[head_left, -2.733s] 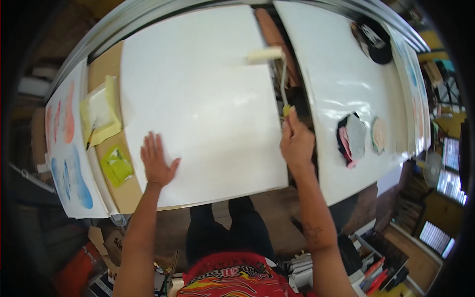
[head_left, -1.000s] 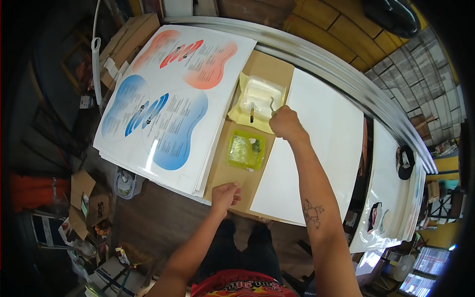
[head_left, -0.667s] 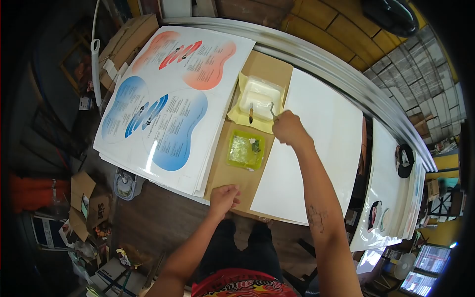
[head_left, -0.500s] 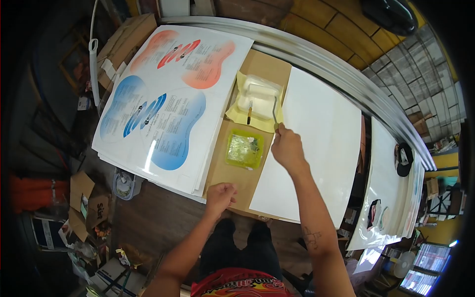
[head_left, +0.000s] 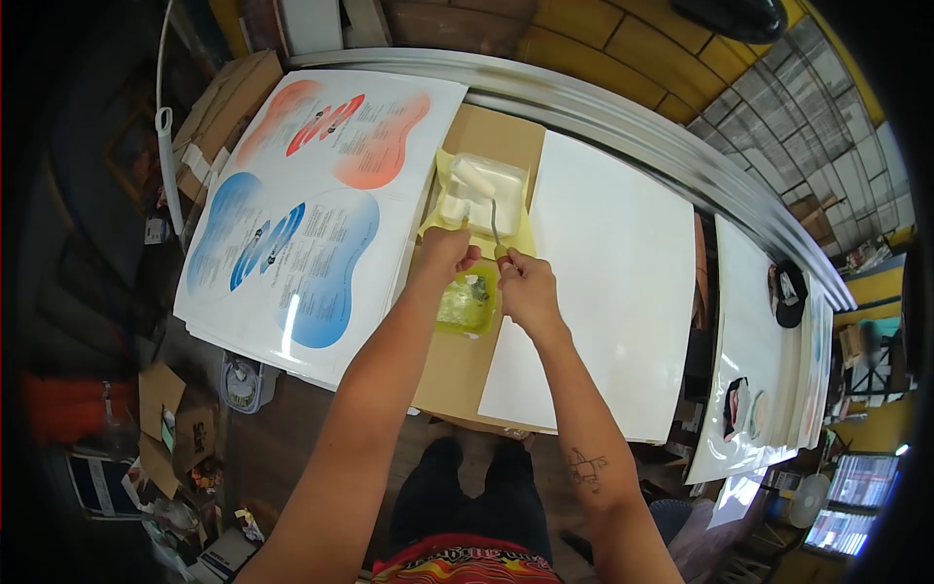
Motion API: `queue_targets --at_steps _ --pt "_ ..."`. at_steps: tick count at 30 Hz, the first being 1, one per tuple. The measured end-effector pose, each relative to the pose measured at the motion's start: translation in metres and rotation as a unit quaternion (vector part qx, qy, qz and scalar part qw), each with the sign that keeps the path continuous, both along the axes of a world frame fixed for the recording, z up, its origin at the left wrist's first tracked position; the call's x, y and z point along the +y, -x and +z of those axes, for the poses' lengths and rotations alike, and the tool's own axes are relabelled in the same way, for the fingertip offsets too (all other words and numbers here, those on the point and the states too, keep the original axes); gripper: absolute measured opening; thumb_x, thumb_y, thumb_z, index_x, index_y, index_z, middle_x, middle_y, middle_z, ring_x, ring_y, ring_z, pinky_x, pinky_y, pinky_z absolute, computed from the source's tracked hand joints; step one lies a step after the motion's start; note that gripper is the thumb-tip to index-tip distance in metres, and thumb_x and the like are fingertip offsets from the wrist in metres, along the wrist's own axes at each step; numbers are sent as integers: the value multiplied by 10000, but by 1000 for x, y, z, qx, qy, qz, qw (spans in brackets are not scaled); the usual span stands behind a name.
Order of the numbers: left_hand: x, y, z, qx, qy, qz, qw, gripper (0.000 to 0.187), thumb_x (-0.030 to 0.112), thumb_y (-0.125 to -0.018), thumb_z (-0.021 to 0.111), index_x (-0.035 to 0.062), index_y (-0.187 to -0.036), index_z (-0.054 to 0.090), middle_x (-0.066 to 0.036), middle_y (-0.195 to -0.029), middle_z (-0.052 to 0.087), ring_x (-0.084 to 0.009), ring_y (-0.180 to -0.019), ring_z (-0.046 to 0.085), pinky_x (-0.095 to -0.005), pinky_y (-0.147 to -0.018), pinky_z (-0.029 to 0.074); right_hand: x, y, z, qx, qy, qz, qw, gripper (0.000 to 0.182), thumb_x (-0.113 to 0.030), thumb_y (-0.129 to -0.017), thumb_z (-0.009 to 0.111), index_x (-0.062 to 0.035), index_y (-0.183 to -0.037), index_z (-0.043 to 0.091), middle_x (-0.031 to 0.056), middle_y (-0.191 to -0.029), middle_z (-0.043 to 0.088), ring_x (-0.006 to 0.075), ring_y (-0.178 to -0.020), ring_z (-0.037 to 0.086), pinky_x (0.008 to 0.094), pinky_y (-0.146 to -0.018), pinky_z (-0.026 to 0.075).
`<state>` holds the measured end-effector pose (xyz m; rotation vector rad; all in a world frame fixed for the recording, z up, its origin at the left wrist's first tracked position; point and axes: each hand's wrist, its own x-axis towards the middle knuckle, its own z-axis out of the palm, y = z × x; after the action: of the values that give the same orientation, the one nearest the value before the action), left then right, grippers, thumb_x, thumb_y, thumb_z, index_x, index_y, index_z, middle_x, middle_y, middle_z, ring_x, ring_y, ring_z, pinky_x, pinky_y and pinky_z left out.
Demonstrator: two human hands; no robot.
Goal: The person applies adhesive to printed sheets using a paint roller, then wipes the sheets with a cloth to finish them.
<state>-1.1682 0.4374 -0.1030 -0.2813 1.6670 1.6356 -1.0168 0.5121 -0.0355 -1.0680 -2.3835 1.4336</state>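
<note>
My right hand (head_left: 528,290) is closed round the handle of a paint roller (head_left: 475,179), whose pale sleeve rests in the white tray (head_left: 508,175). Beside it, my left hand (head_left: 447,255) reaches over the tray's near left corner. Its fingers are pinched on the small brush (head_left: 466,215), mostly covered by the hand. Yellow paper (head_left: 526,243) lies under the tray. Nearer to me a yellow-green tray (head_left: 465,302) sits on the brown cardboard (head_left: 454,375), partly behind my left forearm.
Printed sheets (head_left: 336,234) with red and blue shapes lie left of the cardboard, and blank white panels (head_left: 613,292) lie right. Metal rails (head_left: 584,107) run along the far edge. Farther right, a black cap (head_left: 789,294) rests on another white surface.
My left hand has moved forward from the near edge to the brush at the white tray. My right hand has shifted, tilting the roller and moving its sleeve toward the tray's left side.
</note>
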Motion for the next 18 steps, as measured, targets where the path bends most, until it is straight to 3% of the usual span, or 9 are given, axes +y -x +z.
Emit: queue_targets --at_steps 2,4,5,7,9,12,15,18 --pt "3 1 -8 10 13 4 1000 257 187 -955 671 -61 -899 631 -131 -739 672 -187 -552 627 -314 -464 477 0 -2 4 -6 7 0 1000 429 -131 -1003 535 67 -1381 575 99 -767 672 135 -493 575 300 -452 475" --pt "2 -1 0 31 30 15 999 221 131 -959 642 -55 -840 634 -118 -697 656 -177 -521 595 -316 -449 448 1 -2 10 0 17 -10 1000 415 -123 -996 541 72 -1360 585 162 -878 685 216 -672 619 332 -602 498" --pt "1 -2 4 33 23 14 999 217 116 -958 634 -48 -817 634 -111 -679 646 -173 -512 584 -315 -444 439 -1 -3 17 6 27 -20 999 399 -114 -987 545 79 -1332 601 226 -990 699 299 -854 667 364 -756 524" --pt "1 -6 10 35 9 12 999 222 88 -957 618 -35 -772 633 -97 -643 626 -164 -496 562 -311 -435 420 -2 -4 11 19 10 -22 1000 392 -109 -985 544 82 -1321 608 245 -1011 713 314 -895 694 369 -808 547" --pt "4 -11 20 24 0 9 1000 224 114 -988 598 -6 -804 641 -53 -669 607 -124 -512 521 -284 -455 409 -1 -2 -2 37 -43 -7 998 409 -116 -999 533 76 -1355 591 157 -832 712 178 -611 652 315 -603 543" --pt "8 -9 28 14 -9 16 1000 229 134 -1008 583 15 -823 647 -20 -685 595 -92 -528 494 -264 -470 401 -11 -13 7 2 -26 -2 1000 399 -73 -965 525 94 -1321 596 269 -1077 724 395 -1026 713 402 -907 551" --pt "8 -3 32 3 -8 44 999 230 140 -1013 578 20 -830 650 -12 -691 593 -79 -536 491 -255 -475 398 -10 -23 10 -11 -7 6 1000 403 -71 -962 520 94 -1322 593 264 -1080 726 399 -1011 716 412 -899 556" --pt "4 1 33 4 -6 41 999 228 140 -1013 573 19 -835 650 -7 -691 590 -73 -536 485 -248 -476 394 -4 -31 12 -28 -65 25 997 401 -74 -960 522 94 -1315 598 260 -1087 725 403 -976 722 420 -883 563"
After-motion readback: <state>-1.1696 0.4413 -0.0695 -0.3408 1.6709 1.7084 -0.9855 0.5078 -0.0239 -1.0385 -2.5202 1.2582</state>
